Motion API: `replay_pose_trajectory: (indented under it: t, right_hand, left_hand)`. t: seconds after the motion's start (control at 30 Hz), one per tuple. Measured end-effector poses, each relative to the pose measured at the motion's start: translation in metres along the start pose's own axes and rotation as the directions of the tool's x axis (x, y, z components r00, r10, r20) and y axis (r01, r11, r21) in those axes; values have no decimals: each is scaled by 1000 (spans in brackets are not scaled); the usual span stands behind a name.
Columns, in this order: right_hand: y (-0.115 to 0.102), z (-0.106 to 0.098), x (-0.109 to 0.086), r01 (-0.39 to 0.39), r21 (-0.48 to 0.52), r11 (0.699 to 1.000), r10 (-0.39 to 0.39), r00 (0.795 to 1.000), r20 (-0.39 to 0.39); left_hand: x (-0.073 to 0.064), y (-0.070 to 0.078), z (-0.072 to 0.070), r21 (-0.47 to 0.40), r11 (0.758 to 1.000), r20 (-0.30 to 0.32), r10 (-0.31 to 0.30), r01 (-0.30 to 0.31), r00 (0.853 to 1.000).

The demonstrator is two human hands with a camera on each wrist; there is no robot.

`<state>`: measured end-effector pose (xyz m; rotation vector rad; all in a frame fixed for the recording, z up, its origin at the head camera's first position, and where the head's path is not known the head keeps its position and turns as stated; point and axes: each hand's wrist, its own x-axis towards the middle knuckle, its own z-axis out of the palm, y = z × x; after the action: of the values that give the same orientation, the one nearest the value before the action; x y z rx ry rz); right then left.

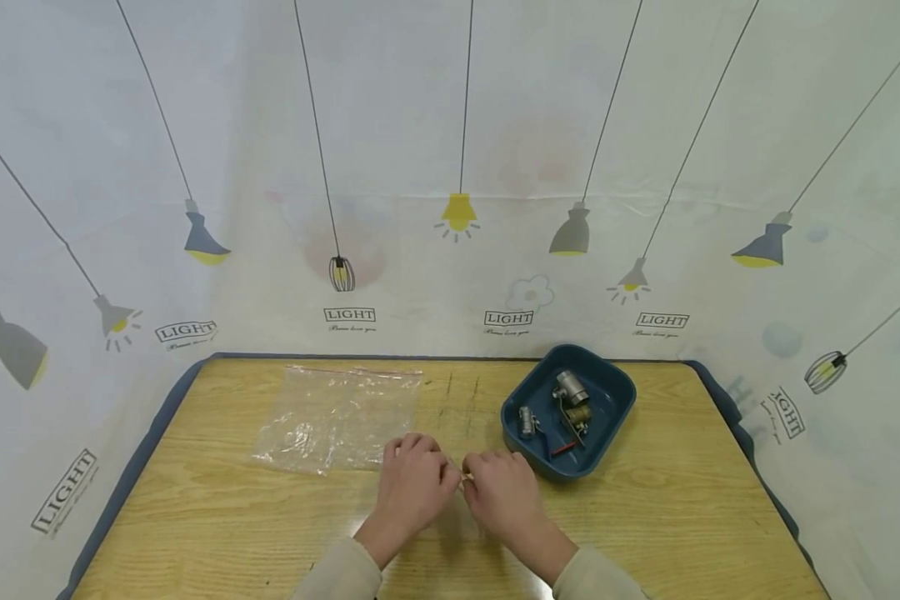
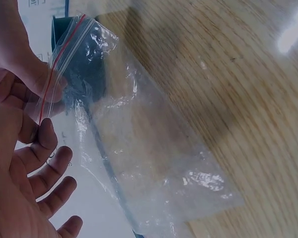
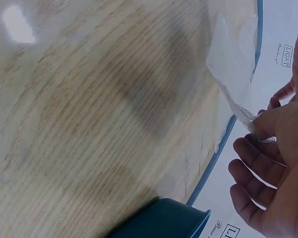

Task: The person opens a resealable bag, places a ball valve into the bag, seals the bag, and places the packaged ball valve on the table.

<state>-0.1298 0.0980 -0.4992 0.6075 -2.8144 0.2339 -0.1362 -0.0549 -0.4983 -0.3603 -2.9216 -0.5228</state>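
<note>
Both hands hold a clear zip-lock bag (image 2: 144,134) by its top edge, along the red seal line. My left hand (image 1: 417,479) pinches the edge between thumb and index finger; its other fingers are spread loosely in the left wrist view. Close beside it, my right hand (image 1: 504,492) pinches the same edge with thumb and fingertips. The bag looks flat, and no object shows inside it. In the head view the hands hide most of it. A larger clear zip-lock bag (image 1: 337,417) lies flat on the table beyond the left hand.
A dark blue tray (image 1: 617,392) stands beyond the right hand. Inside it lie metal valves, among them a large silver one (image 1: 571,387), a smaller one (image 1: 527,422) and a brass-coloured one (image 1: 578,414). The wooden table (image 1: 690,500) ends at a lamp-patterned curtain (image 1: 405,125).
</note>
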Motion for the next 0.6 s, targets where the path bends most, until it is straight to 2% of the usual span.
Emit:
replay_pose_trajectory:
  t: [0.27, 0.6]
  right_hand:
    - [0, 1, -2, 18, -26, 1000, -17, 999, 32]
    - [1, 6, -5, 56, -114, 992, -47, 996, 78]
  left_hand:
    - [1, -2, 0, 13, 1000, -12, -13, 13, 1000]
    - [4, -3, -2, 5, 1000, -13, -27, 27, 1000]
